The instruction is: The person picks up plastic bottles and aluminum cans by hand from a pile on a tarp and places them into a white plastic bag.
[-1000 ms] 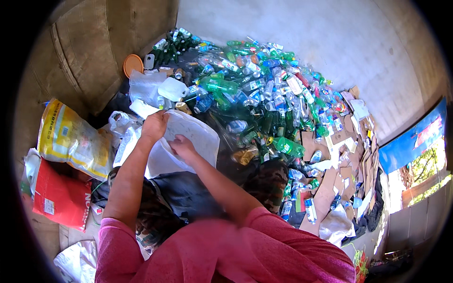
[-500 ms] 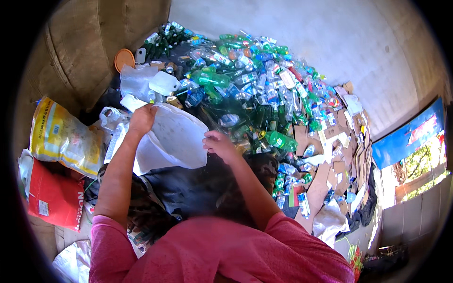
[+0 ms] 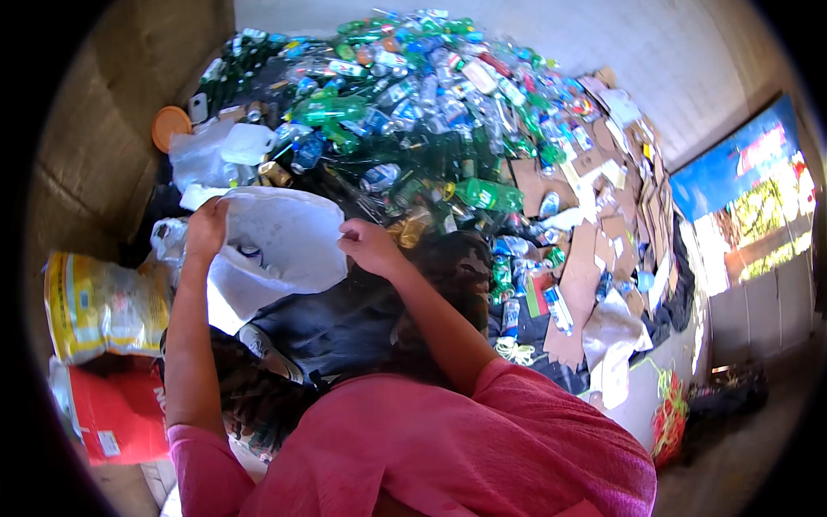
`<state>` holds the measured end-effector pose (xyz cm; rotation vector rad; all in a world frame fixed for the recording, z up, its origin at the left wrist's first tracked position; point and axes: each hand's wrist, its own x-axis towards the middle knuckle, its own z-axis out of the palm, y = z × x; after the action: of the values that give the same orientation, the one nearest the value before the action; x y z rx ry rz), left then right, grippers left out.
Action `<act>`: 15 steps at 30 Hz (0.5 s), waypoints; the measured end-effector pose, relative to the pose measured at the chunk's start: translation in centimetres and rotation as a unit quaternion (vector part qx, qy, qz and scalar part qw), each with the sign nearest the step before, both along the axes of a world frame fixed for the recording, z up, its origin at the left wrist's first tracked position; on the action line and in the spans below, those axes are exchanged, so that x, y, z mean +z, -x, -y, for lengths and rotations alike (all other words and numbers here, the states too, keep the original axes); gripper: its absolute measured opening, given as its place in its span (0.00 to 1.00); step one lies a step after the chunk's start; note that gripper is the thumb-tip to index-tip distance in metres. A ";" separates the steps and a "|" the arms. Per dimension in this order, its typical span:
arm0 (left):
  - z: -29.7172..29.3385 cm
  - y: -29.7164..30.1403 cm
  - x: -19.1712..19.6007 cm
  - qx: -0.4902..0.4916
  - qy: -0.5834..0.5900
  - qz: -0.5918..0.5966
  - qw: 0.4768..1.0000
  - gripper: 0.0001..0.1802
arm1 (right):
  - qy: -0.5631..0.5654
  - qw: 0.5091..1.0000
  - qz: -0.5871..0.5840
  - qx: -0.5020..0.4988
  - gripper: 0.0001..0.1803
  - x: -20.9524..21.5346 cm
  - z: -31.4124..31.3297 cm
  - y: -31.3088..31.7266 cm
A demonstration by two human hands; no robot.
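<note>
Here, white sack [image 3: 310, 231] gaping, small item [image 3: 250, 253] inside, left fingers [image 3: 217, 207] and right fingers [image 3: 350, 230] pinching its rim [image 3: 284, 192]

The right hand [image 3: 372, 248] had moved from the middle of the white sack [image 3: 297, 228] out to its right rim, and the mouth had spread wide, baring a can-like item [image 3: 251, 253] inside. A shoe [image 3: 269, 351] and a pale cord bundle [image 3: 514, 351] had come into view.

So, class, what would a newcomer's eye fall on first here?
Most likely the sprawling heap of bottles, many of them green, across the upper middle. Next might come the white sack, its mouth open between the left hand and right hand. The red bag stands out at lower left.
</note>
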<state>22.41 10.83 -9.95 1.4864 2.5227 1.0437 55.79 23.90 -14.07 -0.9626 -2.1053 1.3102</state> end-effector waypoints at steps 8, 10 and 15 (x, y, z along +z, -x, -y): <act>0.7 7.2 -3.1 -0.088 -0.024 -0.077 0.993 0.21 | 0.017 0.945 -0.310 -0.106 0.16 7.9 -1.5 -8.2; 0.8 10.4 -4.8 -0.004 0.006 0.004 1.000 0.22 | 0.036 0.928 -0.304 -0.213 0.16 9.0 -2.3 -13.0; 0.8 9.5 -2.6 0.015 0.042 0.050 0.998 0.31 | 0.105 0.890 -0.168 -0.410 0.14 -3.8 -5.8 -26.4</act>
<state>12.91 10.02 -12.51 1.3433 2.4939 0.9758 82.20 29.68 -17.84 -1.3840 -1.0878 1.1324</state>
